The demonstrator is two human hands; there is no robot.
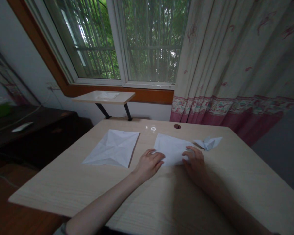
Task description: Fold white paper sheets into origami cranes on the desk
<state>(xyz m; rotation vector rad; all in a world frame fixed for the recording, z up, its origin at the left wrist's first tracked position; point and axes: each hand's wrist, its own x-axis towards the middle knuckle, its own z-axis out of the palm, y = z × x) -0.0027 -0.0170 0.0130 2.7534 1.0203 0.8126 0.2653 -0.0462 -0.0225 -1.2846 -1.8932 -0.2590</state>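
From where I stand, a sheet of paper lies on the pale tabletop, between the person's two hands. The left hand rests at its left side, fingers bent and close together; the right hand is at its right side, fingers slightly apart. I can't tell whether either hand is pinching the paper or just resting on it. To the left, apart from that sheet, lies a creased sheet, and just beyond the right hand sits a folded paper shape with two pointed wings. Behind them are a window and a flowered curtain.
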